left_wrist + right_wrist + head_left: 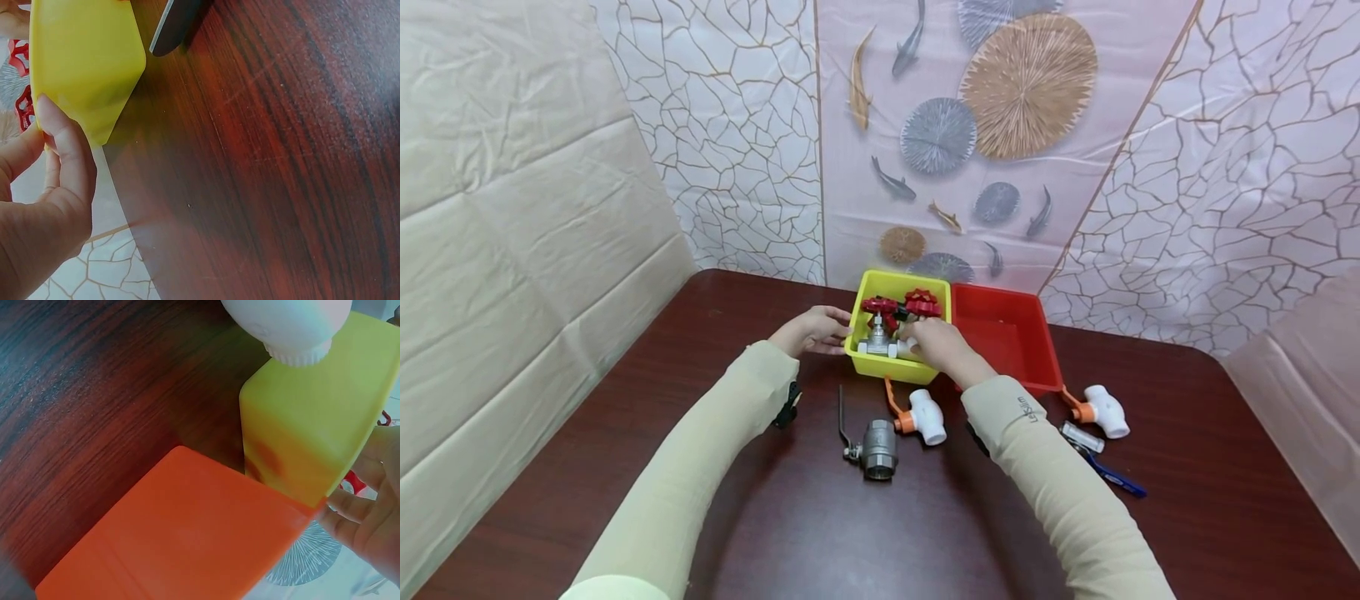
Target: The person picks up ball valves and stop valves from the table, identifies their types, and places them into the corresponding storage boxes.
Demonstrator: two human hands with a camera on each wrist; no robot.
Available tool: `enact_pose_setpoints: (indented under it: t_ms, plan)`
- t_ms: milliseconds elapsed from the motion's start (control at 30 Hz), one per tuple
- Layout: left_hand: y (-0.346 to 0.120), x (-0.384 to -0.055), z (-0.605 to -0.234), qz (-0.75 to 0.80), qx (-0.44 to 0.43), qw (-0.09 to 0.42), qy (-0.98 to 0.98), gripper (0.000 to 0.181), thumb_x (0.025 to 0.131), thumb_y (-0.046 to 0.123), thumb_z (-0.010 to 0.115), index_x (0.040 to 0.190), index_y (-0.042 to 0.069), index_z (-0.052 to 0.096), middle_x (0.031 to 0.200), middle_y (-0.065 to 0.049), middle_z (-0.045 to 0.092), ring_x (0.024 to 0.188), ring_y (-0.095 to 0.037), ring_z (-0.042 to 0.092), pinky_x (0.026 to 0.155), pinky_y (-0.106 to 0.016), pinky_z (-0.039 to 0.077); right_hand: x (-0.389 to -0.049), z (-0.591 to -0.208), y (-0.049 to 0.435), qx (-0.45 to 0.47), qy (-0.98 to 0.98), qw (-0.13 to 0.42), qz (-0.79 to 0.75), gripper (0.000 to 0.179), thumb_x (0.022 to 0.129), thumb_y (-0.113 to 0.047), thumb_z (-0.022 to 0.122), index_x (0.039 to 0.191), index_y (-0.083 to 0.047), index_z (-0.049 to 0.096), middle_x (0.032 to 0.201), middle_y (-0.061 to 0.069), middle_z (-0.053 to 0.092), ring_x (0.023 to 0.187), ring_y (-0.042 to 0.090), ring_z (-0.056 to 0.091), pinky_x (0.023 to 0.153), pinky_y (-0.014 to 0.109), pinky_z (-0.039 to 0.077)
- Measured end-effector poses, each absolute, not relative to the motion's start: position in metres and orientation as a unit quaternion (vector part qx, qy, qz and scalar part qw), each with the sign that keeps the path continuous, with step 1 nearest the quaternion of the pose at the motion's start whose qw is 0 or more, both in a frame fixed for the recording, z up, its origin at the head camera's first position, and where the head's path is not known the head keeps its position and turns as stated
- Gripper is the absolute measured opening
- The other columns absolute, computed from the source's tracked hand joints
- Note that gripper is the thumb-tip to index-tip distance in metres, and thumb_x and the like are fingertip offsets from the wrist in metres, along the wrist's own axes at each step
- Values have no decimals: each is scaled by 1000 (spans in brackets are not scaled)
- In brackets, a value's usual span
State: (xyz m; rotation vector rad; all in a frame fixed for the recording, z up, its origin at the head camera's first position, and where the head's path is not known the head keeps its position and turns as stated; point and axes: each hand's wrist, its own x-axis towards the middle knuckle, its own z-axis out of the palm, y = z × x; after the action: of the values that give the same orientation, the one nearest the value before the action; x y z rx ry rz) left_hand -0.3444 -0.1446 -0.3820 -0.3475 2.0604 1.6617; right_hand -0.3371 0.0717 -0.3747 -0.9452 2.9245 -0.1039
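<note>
My left hand (814, 331) pinches the left rim of a yellow bin (891, 367); in the left wrist view its thumb and fingers meet at that rim. My right hand (936, 343) reaches over the bin's right side, fingers down among several valves inside. A metal valve with a red handwheel (878, 333) stands upright there, and another red handwheel (922, 302) shows just beyond the right hand. The right fingertips are partly hidden by the hand and bin wall, so I cannot tell whether they grip a valve.
A red bin (1000, 333) adjoins the yellow one on the right. In front lie a steel ball valve with a long lever (878, 450) and a white valve with an orange handle (927, 417). Further right are another white-and-orange valve (1105, 412) and a blue-handled valve (1108, 475).
</note>
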Motion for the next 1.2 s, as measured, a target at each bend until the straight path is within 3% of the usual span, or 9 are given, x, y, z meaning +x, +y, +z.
enact_pose_setpoints:
  t_ms: [133,333,567,733,1200]
  plan:
    - [-143,-344,-381,598,-126,232,757,39,94,7,54,133,8,46,105,-11,55,68,-14,58,61,-24,55,-334,-371,72,-304,951,38,-35,27,88,-10,65,114,-8,68,114,11,68,103,28,64,87,40,53]
    - [-144,-342,-380,594,-124,233,760,40,95,7,54,134,7,45,104,-11,55,70,-15,57,75,-29,57,-326,-364,72,-301,952,44,-44,29,88,-11,65,117,-8,67,117,11,67,106,27,63,89,40,52]
    - [-144,-341,-380,592,-128,227,763,40,95,8,54,134,8,45,109,-12,55,73,-15,56,63,-24,55,-322,-360,76,-305,949,48,-56,31,87,-10,67,117,-6,66,120,12,65,112,28,60,93,41,50]
    - [-143,-341,-381,588,-129,225,766,40,95,8,54,134,7,45,114,-13,55,70,-15,58,62,-23,55,-320,-357,80,-312,946,49,-77,31,86,-10,68,117,-4,66,119,13,66,113,28,59,97,41,48]
    - [-135,-337,-377,573,-119,203,785,35,95,6,53,129,3,47,102,-11,53,71,-16,53,60,-23,54,-310,-346,98,-286,950,48,-115,30,86,-8,67,115,-4,66,115,14,67,103,28,63,89,40,53]
